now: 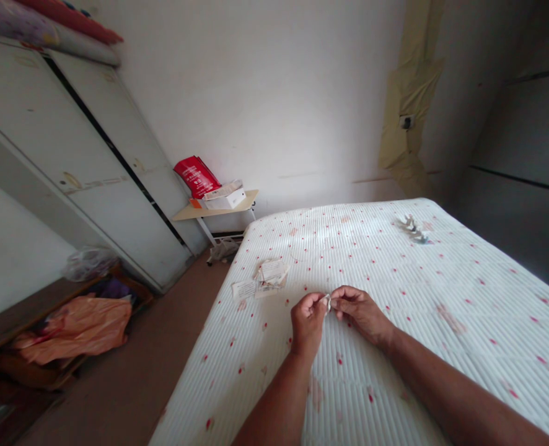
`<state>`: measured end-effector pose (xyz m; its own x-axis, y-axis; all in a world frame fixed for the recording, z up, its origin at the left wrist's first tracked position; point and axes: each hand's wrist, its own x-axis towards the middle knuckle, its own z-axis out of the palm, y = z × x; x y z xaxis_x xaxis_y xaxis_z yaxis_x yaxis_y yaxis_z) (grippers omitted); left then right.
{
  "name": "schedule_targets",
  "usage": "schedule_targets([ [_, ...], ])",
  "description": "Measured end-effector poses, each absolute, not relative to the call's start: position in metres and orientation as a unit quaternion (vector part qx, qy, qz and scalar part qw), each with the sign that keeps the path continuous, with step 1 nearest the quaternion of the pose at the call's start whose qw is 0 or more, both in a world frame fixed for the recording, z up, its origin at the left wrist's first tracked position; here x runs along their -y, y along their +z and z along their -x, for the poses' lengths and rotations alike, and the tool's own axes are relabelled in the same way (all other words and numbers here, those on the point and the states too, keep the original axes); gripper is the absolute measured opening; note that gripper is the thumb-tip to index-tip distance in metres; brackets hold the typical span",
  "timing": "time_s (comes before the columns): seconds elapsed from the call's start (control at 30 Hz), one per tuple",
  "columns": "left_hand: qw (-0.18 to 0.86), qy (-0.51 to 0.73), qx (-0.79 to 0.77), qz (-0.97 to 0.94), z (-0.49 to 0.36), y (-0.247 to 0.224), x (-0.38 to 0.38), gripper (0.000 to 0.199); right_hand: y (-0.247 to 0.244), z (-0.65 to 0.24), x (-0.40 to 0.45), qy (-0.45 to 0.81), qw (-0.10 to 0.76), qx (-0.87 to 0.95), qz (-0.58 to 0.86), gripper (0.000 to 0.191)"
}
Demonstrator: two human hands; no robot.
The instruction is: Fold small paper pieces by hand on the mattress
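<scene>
small pale piece [328, 303], pinched in the fingertips of left hand [308, 319] and right hand [360, 313], both nearly closed, above patterned bed [349, 384]

The small pale piece [328, 303] between the fingertips is mostly covered — its shape unclear. Print on the paper scraps [272, 272] is too small to read — both forearms [279, 396] run out of frame.

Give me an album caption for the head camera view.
Left hand and right hand pinch a small pale scrap over a bed, papers nearby.
</scene>
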<state>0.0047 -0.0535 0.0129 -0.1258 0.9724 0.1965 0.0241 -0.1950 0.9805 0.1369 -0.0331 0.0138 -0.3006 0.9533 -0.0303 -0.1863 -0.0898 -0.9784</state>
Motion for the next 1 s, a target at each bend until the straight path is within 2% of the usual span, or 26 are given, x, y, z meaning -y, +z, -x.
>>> schedule_targets([
  [0.3,0.391,0.55,-0.496,-0.547,-0.003,0.011,0.053,0.027,0.013,-0.135,0.034,0.574,0.423,0.555,0.428,0.026],
  [0.63,0.37,0.525,-0.486,-0.593,0.001,0.002,0.051,0.028,0.007,-0.132,0.033,0.485,0.438,0.609,0.449,0.02],
  [0.87,0.36,0.526,-0.509,-0.579,0.0,0.003,0.049,0.029,-0.004,-0.136,0.029,0.443,0.478,0.652,0.386,0.013],
  [1.0,0.349,0.519,-0.515,-0.586,0.0,0.003,0.048,0.03,0.0,-0.136,0.03,0.407,0.478,0.669,0.398,0.012],
])
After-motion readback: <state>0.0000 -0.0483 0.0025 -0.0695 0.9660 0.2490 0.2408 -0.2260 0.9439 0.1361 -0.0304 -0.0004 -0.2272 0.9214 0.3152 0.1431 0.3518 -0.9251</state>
